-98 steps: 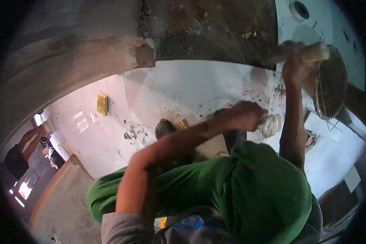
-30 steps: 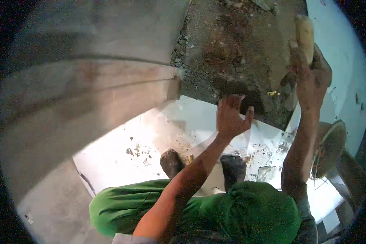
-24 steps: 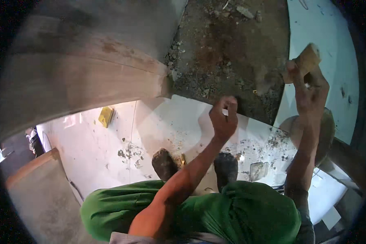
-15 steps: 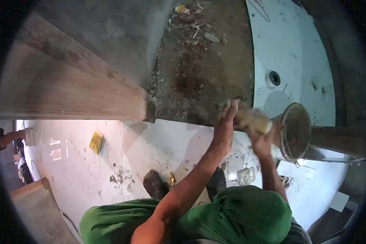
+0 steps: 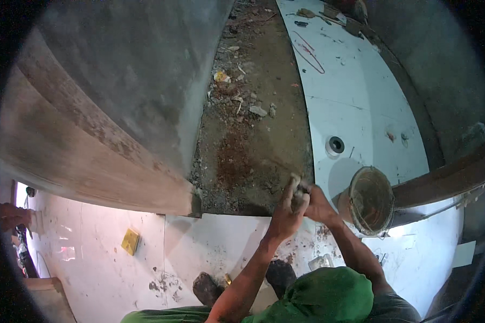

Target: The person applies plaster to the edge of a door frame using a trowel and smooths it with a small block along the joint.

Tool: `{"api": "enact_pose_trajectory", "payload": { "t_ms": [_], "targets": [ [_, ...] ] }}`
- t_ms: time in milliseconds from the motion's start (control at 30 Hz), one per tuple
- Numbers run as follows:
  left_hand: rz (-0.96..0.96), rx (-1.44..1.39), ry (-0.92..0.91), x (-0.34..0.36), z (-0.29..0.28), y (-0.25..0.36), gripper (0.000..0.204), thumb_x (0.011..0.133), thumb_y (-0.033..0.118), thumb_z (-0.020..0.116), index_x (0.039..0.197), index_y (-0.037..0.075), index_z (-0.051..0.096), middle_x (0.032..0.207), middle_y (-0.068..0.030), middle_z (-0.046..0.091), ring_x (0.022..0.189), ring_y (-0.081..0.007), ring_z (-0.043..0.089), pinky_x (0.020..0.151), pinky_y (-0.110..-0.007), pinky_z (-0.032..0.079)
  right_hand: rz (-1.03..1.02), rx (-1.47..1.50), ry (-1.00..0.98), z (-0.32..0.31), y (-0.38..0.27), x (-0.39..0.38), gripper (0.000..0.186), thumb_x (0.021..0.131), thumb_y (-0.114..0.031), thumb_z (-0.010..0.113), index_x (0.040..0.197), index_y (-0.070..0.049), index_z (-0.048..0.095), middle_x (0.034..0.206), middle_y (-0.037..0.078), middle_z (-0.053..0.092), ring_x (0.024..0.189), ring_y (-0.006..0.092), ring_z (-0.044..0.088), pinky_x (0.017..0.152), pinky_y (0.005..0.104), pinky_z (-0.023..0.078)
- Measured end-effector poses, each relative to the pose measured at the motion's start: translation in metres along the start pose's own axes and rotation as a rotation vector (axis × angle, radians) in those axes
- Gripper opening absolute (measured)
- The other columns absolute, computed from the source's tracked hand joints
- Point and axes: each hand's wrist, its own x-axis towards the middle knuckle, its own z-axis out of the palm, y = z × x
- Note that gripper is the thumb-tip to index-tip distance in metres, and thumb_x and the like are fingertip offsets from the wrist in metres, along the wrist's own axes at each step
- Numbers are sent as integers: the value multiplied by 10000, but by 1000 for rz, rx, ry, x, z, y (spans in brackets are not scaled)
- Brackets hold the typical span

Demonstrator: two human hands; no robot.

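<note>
My left hand (image 5: 289, 215) and my right hand (image 5: 319, 206) meet at the near end of the bare dirt strip (image 5: 264, 151). Both sets of fingers are closed together around something greyish; its kind is hidden between them. Right of my hands stands a round, mud-stained bucket (image 5: 341, 204) with a wire handle, apart from my right hand. Beneath my forearms lie white floor tiles (image 5: 191, 237) spotted with dirt.
A grey wall (image 5: 140, 70) with a wooden frame (image 5: 108, 177) borders the left. A small spool (image 5: 335, 145) sits on the tiles beyond the bucket. A yellow block (image 5: 130, 241) lies left. At the far left another person's hand (image 5: 16, 216) shows, blurred.
My hands have come together; the pale, blurred cylinder-like thing seen by my right hand no longer shows. The view has tilted, so the bucket and the strip's near end appear lower.
</note>
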Motion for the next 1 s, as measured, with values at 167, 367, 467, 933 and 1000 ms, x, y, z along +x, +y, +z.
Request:
{"api": "enact_pose_trajectory", "payload": {
  "t_ms": [167, 367, 467, 933, 1000],
  "targets": [
    [-322, -201, 120, 0, -10, 1, 567, 1062, 380, 608, 1468, -13, 559, 1502, -268, 586, 1324, -483, 602, 1125, -500, 472, 177, -136, 29, -43, -6, 51, 423, 922, -295, 757, 1227, -5, 719, 990, 125, 742, 919, 212, 670, 819, 425, 542],
    [-320, 840, 541, -66, -42, -106, 394, 932, 183, 676, 1301, 45, 668, 1294, -191, 644, 1250, -414, 558, 1132, -592, 353, 6, -849, -342, -52, -67, 107, 403, 846, -300, 819, 1134, -32, 729, 976, 197, 710, 904, 351, 700, 855, 469, 542],
    [-241, 846, 453, -64, -27, -106, 415, 956, 190, 682, 1348, 60, 641, 1366, -202, 630, 1307, -419, 537, 1103, -590, 348, -373, -1037, -358, -50, -32, 115, 381, 911, -324, 782, 1134, -19, 727, 899, 199, 728, 899, 372, 736, 871, 488, 571],
    [-310, 1015, 414, -47, -27, -100, 446, 978, 377, 665, 1255, 28, 660, 1265, -184, 613, 1263, -395, 509, 1081, -581, 330, -618, -917, -424, 78, 20, 197, 412, 1077, -430, 577, 1088, -47, 728, 1013, 212, 726, 1014, 416, 709, 907, 529, 562],
    [-308, 1009, 408, -47, -27, -101, 462, 980, 391, 657, 1264, 26, 650, 1257, -195, 610, 1265, -404, 505, 1089, -593, 316, -519, -916, -524, 93, 31, 219, 395, 1018, -437, 636, 1073, -57, 729, 1057, 222, 719, 1042, 401, 707, 910, 542, 555]
  ]
}}
